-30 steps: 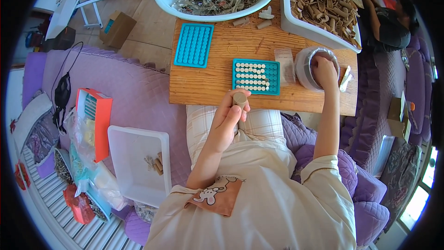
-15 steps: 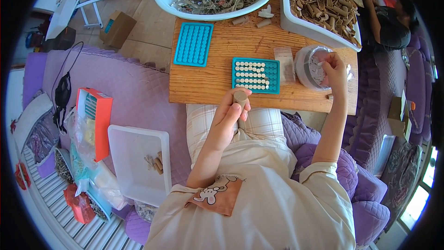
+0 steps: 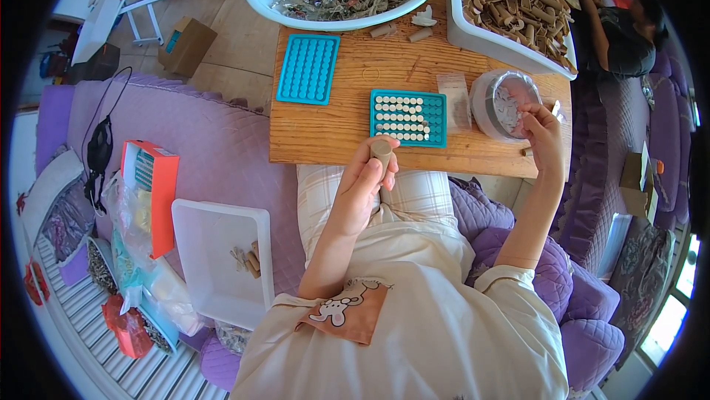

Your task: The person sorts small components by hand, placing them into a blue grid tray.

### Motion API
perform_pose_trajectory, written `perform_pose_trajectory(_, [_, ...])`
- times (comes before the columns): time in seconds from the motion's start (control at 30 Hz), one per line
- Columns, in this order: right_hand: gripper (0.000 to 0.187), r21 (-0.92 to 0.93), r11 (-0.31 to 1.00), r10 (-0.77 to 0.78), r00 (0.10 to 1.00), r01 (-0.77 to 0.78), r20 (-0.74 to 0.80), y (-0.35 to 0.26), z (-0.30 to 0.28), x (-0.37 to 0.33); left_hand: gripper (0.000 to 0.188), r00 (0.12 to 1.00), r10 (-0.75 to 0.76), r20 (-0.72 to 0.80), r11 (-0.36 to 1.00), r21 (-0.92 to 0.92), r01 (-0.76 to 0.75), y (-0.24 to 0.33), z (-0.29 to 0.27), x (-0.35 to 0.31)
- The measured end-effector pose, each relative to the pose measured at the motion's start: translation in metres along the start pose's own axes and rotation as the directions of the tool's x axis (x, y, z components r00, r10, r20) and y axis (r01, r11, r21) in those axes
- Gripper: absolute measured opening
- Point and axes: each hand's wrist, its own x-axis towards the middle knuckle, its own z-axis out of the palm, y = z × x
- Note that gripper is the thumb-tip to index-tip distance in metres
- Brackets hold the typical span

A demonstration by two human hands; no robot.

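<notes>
My left hand (image 3: 358, 191) is closed around a short brown cardboard tube (image 3: 381, 151), held upright near the table's front edge. Just beyond it lies a teal tray (image 3: 436, 138) with rows of small round cream-white pieces (image 3: 399, 117) in its left part. My right hand (image 3: 545, 138) has its fingertips pinched at the right side of a round clear tub (image 3: 484, 113). Small whitish pieces (image 3: 506, 108) lie inside that tub. What the pinch holds, if anything, is too small to make out.
A second teal tray (image 3: 308, 69) lies on the wooden table (image 3: 362, 60). Behind stand a pale basin (image 3: 333, 26) of clear wrapped items and a white bin (image 3: 510, 61) of brown tubes. A white box (image 3: 222, 282) sits left. A person (image 3: 627, 39) sits far right.
My right hand has drawn back a little toward me and to the right, from over the tub to its side. My left hand keeps the tube, nearly still.
</notes>
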Motion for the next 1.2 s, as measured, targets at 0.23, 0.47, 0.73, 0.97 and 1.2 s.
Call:
perform_pose_trajectory(0.23, [0.018, -0.027, 0.999, 0.046, 0.999, -0.045, 0.012, -0.008, 0.004, 0.001, 0.037, 1.000, -0.013, -0.023, 1.000, -0.026, 0.012, 0.002, 0.001, 0.000])
perform_pose_trajectory(0.47, [0.019, -0.009, 1.000, 0.003, 1.000, -0.003, 0.008, -0.001, 0.003, 0.003, 0.037, 1.000, 0.020, -0.008, 0.999, 0.041, -0.019, 0.001, -0.001, -0.001])
perform_pose_trajectory(0.73, [0.008, 0.021, 0.991, -0.132, 0.988, 0.134, -0.083, -0.021, 0.040, -0.024, 0.029, 0.993, 0.115, -0.014, 0.931, 0.351, -0.103, 0.001, 0.006, -0.007])
perform_pose_trajectory(0.97, [0.003, 0.208, 0.977, -0.111, 0.934, 0.040, 0.341, -0.038, 0.108, -0.070, 0.033, 0.986, 0.168, 0.011, 0.945, 0.284, -0.164, -0.002, 0.007, -0.005])
perform_pose_trajectory(1.2, [0.002, 0.304, 0.949, -0.218, 0.870, 0.083, 0.443, -0.044, 0.152, -0.091, 0.038, 0.966, -0.181, 0.184, 0.866, -0.436, 0.245, -0.002, -0.008, -0.006])
